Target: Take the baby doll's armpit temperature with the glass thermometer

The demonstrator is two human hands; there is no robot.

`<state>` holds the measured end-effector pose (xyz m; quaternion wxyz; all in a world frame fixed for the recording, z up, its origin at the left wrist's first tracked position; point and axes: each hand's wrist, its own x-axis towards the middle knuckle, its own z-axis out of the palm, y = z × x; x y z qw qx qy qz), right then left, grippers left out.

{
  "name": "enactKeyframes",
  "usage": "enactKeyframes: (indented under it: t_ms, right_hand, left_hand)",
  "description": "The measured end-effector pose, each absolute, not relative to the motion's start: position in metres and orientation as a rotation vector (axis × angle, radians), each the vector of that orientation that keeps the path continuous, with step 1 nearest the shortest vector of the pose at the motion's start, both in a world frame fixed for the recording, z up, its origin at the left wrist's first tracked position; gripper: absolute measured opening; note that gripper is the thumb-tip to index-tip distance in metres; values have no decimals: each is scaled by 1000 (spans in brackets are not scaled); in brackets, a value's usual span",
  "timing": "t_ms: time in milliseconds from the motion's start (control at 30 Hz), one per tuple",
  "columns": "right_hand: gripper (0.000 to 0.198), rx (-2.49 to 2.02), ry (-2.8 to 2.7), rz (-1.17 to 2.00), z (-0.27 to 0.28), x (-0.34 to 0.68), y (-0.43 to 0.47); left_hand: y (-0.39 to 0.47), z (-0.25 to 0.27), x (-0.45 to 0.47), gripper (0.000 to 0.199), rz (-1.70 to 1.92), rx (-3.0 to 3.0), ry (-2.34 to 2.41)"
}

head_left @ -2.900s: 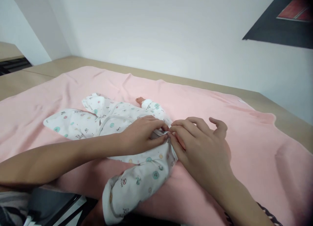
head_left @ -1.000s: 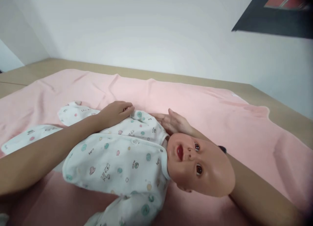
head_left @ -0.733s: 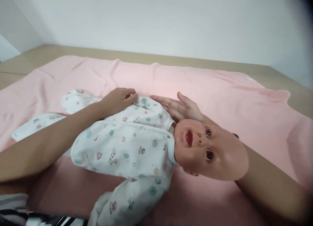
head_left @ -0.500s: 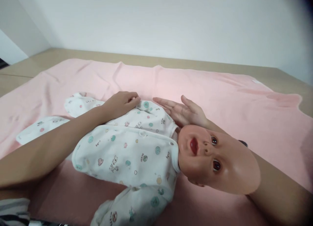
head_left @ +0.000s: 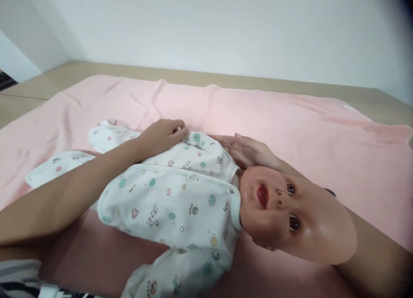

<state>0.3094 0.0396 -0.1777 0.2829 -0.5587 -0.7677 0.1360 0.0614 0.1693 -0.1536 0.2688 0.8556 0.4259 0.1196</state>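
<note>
Right now your left hand (head_left: pixel 163 136) lies flat on the doll (head_left: pixel 200 199), fingers loose over its far sleeve, gripping nothing. Your right hand (head_left: pixel 247 151) sits just behind the doll's head, fingers straight and released. The doll lies face up on the pink blanket (head_left: pixel 290 126), near its front edge.

The doll (head_left: pixel 206 203) fills the space between both hands, blocking the way; past the fingertips, the pink blanket (head_left: pixel 290 121) lies flat and open up to the wall (head_left: pixel 206 31)
</note>
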Motion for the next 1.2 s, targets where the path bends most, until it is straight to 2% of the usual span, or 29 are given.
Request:
enactKeyframes:
  t_ms: [567,933,1200]
  right_hand:
    - [46,-1243,-1676,1021,-198,316,61]
    - [88,-1042,-1352,1358,-229,262,46]
    - [78,-1040,-1234,1487,-196,304,56]
  left_hand:
    - [171,-155,63,36,296,2305,1153]
    - [172,-157,62,36,308,2317,1147]
    - [171,-156,63,36,313,2335,1139]
